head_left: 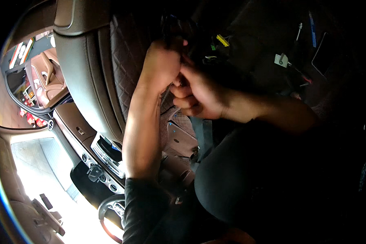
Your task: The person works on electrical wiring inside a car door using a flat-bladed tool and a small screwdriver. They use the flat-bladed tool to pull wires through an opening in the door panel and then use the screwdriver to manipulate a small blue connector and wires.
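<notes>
My left hand [162,63] is closed at the edge of the quilted dark seat [126,53], its fingers mostly turned away; what it holds is hidden in shadow. My right hand [195,93] is just below and to the right, against my left hand, with its fingers curled and thumb raised; I cannot make out what is in it. Dark material lies in shadow above both hands.
A yellow connector [222,40], a blue strip [312,28], a pale card-like piece [280,60] and other small items lie on a dark surface at right. The dashboard [71,126], steering wheel [110,203] and open door area [40,81] show at left.
</notes>
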### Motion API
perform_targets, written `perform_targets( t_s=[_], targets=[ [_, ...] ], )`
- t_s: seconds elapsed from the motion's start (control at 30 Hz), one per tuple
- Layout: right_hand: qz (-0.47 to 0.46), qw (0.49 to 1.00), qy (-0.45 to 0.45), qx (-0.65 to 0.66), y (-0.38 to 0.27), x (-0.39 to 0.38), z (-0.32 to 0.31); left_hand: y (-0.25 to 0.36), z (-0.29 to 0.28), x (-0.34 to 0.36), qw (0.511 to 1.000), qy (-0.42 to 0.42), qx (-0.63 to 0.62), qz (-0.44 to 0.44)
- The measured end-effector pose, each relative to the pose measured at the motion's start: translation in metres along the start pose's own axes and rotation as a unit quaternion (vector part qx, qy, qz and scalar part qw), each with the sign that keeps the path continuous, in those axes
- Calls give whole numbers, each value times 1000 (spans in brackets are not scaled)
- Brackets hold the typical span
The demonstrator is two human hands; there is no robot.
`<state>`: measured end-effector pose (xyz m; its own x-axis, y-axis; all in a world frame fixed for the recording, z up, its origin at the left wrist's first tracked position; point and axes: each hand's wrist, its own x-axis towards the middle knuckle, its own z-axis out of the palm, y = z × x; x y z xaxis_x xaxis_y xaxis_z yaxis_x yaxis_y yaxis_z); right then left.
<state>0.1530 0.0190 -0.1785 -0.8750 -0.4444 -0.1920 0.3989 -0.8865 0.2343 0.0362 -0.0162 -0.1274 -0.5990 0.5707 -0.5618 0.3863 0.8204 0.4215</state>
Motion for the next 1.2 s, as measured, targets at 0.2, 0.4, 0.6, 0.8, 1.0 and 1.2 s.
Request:
perform_targets(
  t_s=[0.2,0.4,0.6,0.8,1.0,1.2],
  targets=[
    [35,994,66,-75,-20,-28,-12,-12,44,-5,963,154,-222,-19],
    [153,980,77,-98,-25,-57,-30,-7,78,-24,929,167,-329,-31],
    [146,981,62,-112,-45,-50,-33,5,74,-9,920,137,-357,-80],
    [133,982,63,-116,-45,-40,-42,-1,72,-3,915,131,-366,-112],
    [122,981,98,-113,-45,-33,-31,0,62,2,946,146,-274,-87],
    [24,1000,-6,2,-31,-6,-22,5,22,25,983,20,-164,-86]
  ],
)
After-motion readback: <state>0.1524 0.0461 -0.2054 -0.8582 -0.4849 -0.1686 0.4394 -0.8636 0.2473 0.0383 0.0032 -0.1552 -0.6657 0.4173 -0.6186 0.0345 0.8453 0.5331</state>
